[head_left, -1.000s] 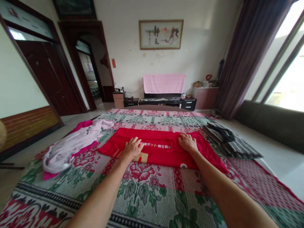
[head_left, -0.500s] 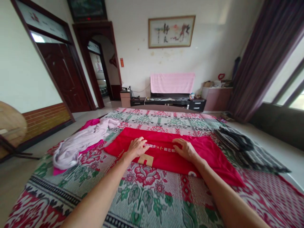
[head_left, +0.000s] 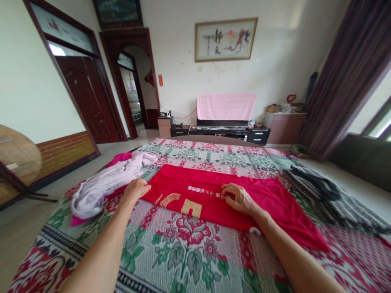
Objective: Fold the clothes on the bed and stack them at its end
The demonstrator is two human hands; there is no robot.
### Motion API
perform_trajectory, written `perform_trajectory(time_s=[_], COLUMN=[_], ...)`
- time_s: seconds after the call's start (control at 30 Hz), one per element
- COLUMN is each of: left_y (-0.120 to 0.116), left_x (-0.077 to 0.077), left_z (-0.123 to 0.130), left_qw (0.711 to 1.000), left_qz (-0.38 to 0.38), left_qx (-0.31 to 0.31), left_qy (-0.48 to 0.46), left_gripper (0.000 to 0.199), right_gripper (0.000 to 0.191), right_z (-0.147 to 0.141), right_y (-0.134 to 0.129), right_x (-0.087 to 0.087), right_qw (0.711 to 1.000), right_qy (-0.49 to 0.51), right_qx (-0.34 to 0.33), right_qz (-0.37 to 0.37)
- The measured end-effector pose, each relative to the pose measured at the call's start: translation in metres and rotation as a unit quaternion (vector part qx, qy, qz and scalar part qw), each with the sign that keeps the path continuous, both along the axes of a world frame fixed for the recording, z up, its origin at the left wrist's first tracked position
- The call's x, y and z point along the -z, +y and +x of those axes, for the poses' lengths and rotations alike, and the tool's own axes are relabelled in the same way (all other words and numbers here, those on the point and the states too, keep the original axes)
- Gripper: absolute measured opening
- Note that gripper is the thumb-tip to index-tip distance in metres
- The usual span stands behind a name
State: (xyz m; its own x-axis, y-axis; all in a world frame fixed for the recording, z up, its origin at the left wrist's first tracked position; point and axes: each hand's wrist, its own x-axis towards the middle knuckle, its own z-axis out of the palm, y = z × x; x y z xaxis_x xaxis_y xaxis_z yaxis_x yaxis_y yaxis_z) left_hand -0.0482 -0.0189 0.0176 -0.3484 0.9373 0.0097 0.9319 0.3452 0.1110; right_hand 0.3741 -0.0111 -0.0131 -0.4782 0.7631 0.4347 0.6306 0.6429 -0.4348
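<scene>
A red shirt [head_left: 210,203] with white lettering and gold printing lies folded into a long strip on the flowered cloth. At its left end, my left hand [head_left: 137,189] has its fingers closed on the edge. My right hand [head_left: 240,198] rests on the middle of the shirt, over part of the lettering. Its fingers are curled together against the fabric, and the palm side is hidden. The right end of the shirt spreads out, loosely wrinkled, past my right wrist.
A pale pink garment [head_left: 100,187] lies over a bright pink one [head_left: 119,158] on the left. To the right is a dark striped garment [head_left: 326,195]. The flowered cloth [head_left: 183,260] covers the table. A low black cabinet [head_left: 258,135] stands by the far wall.
My left hand has moved left from the middle of the shirt to its left edge, uncovering gold printing. My right hand stays on the lettering. The view has shifted slightly.
</scene>
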Motion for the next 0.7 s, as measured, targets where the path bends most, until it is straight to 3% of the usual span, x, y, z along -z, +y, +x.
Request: perform_trajectory(time_s=[0.27,0.43,0.57,0.7], left_y=[-0.003,-0.005,-0.003,0.001], left_x=[-0.005,-0.009,-0.004,0.002], left_z=[0.013,0.007,-0.002,-0.010], left_qw=[1.000,0.999,0.996,0.996], left_qz=[0.010,0.020,0.050,0.033], left_qx=[-0.026,-0.021,-0.032,-0.034], left_qy=[0.007,-0.024,-0.065,-0.082], left_gripper=[0.037,0.034,0.035,0.034], right_gripper=[0.022,0.021,0.019,0.017], right_z=[0.000,0.000,0.000,0.002], right_y=[0.002,0.003,0.003,0.007], right_x=[0.004,0.005,0.006,0.009], right_qw=[1.000,1.000,0.999,0.998], right_qy=[0.002,0.009,0.016,0.024], right_qx=[0.000,0.001,-0.001,-0.016], right_qz=[0.010,0.024,0.036,0.054])
